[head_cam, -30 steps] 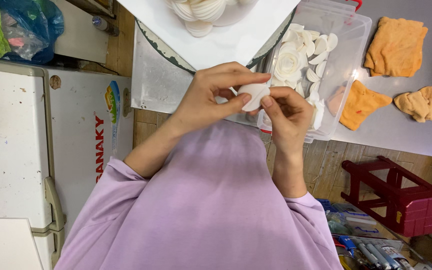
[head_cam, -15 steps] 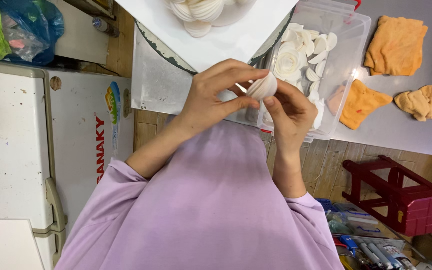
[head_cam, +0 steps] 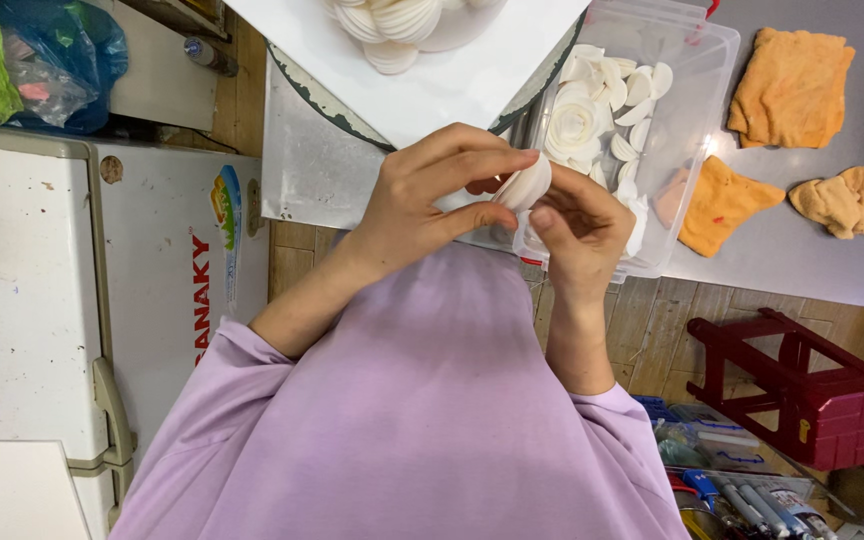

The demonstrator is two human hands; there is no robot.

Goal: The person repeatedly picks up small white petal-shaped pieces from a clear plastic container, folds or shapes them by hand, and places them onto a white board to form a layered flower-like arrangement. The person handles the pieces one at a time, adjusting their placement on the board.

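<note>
**Two-handed grip on a white petal piece**

My left hand (head_cam: 432, 205) and my right hand (head_cam: 577, 235) meet just in front of my chest, above the near edge of the table (head_cam: 802, 265). Both are closed on one white petal piece (head_cam: 524, 186): a thin, curved, shell-shaped disc. My left thumb and forefinger pinch its left side; my right thumb presses against its lower right edge, with the other right fingers curled behind it. The piece stands tilted, clear of the table surface.

Just beyond my hands lies a clear plastic container (head_cam: 697, 90), open at the top. It holds loose white petals (head_cam: 632, 85) and one assembled white flower (head_cam: 574, 122). My right hand overlaps its near corner.

Further up, a white board (head_cam: 452, 85) carries a cluster of layered white petals (head_cam: 402, 22), partly cut off by the frame.

Right of the container, three orange cloths (head_cam: 787, 85) lie on the grey table. A dark red stool (head_cam: 802, 390) stands on the floor below.
</note>
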